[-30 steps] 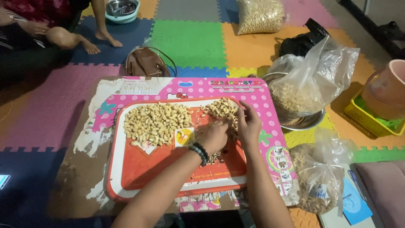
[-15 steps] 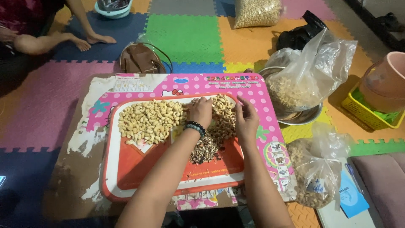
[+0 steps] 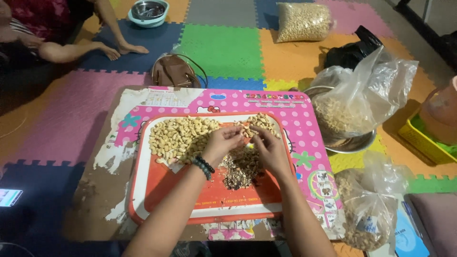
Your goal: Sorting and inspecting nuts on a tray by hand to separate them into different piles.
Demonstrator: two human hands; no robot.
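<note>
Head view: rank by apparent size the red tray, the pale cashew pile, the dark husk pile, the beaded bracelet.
1. Red tray, largest by far.
2. Pale cashew pile.
3. Dark husk pile, clearly smaller, though the hands cover its upper edge.
4. Beaded bracelet on the left wrist, smallest.
All lie at about the same depth, so the order holds.

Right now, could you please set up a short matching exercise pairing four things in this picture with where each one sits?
Things:
1. pale nut pile
2. dark husk scraps
3. brown handbag
4. metal bowl

Places:
A. on the blue floor mat, beside another person's foot
B. on the left part of the red tray
C. on the floor just beyond the low table's far edge
D. on the tray, just below the left hand and right hand

Pairs: 1-B, 2-D, 3-C, 4-A
</note>
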